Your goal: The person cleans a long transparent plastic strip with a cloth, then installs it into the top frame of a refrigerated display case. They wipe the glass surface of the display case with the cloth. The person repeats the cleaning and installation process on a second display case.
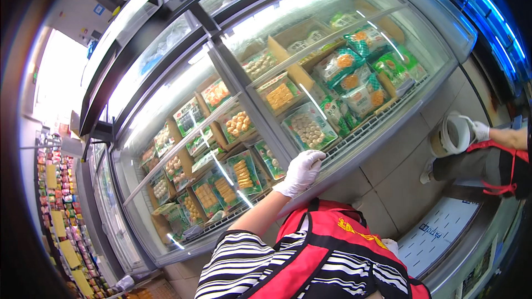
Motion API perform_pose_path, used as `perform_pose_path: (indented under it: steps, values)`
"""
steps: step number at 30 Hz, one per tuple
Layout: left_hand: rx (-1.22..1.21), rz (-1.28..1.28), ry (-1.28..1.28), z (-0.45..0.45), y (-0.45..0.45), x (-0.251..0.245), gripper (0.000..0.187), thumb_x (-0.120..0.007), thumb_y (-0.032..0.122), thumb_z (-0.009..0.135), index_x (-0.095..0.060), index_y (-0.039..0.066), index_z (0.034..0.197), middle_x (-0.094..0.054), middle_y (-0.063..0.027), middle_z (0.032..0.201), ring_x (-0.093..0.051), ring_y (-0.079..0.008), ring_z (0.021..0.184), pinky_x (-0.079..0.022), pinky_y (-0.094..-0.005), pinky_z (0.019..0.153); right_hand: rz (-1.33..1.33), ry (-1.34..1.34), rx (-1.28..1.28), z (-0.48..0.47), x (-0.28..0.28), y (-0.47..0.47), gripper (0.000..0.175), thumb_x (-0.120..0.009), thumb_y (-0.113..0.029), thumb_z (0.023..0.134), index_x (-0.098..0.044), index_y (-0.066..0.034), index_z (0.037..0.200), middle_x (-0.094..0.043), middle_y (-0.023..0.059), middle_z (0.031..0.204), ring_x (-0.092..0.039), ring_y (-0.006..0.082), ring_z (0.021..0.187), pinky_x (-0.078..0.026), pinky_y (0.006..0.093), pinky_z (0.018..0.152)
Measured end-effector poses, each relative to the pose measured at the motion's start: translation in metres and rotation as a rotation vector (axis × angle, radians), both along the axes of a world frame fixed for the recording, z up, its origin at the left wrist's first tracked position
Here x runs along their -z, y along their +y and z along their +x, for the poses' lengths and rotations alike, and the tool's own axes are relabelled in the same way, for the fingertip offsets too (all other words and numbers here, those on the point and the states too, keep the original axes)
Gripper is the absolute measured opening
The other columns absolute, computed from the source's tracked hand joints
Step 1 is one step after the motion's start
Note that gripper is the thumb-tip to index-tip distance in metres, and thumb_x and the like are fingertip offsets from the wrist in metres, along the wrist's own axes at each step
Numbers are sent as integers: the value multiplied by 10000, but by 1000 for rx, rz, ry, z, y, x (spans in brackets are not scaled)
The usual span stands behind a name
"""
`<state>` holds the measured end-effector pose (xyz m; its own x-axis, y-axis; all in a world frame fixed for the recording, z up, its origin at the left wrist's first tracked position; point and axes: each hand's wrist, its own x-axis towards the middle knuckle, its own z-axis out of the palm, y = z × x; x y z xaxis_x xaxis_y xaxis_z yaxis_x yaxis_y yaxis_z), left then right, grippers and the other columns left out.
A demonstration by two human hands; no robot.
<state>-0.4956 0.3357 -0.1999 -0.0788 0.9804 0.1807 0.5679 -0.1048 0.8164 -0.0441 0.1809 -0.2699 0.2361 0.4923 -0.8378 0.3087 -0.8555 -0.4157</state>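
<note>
My left hand [301, 171], in a white glove, rests with curled fingers at the front edge of a glass-topped chest freezer [286, 145], by the lower end of the divider between its panes. Whether it grips the frame cannot be told. My right hand [390, 246], also gloved, shows only in part beside my red apron [332, 226]; its fingers are hidden. Under the glass lie packs of round balls [309, 128], packs of yellow sticks [242, 173] and green and white bags [361, 97], sorted by cardboard dividers.
At the right, a person's gloved hand [481, 131] holds a white bucket [455, 135] over the tiled floor [388, 178]. Behind my right side is a metal counter with a pale printed sheet [440, 230]. Shelves of packaged goods [64, 199] stand far left.
</note>
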Motion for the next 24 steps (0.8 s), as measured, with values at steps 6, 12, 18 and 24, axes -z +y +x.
perform_pose_path:
  steps: [6,12,18,24]
  values:
    - [254,-16,-59,99,41,7,105,-714,66,755,-626,51,809,-662,-123,936,-628,-307,934,-486,-379,827,151,27,-108,83,40,34,115,-604,-51,770,-663,-27,867,-660,64,735,-609,155,538,-448,280,432]
    - [429,-118,34,203,110,20,135,-666,130,798,-637,4,757,-651,-135,814,-633,-316,829,-488,-386,744,276,0,201,184,40,147,138,-626,-103,796,-694,-22,885,-673,77,771,-637,142,615,-503,272,539]
    - [427,-546,9,279,165,41,360,-533,275,928,-680,0,748,-674,-155,753,-660,-292,770,-493,-367,718,570,55,-28,246,4,279,239,-639,-210,802,-706,-33,948,-697,88,814,-659,150,708,-520,300,678]
    - [372,-800,-155,295,201,119,442,-457,377,968,-706,13,996,-707,-108,898,-655,-230,861,-481,-337,828,641,-30,-195,315,-22,414,263,-645,-211,831,-680,-41,1029,-694,110,962,-656,195,912,-501,301,826]
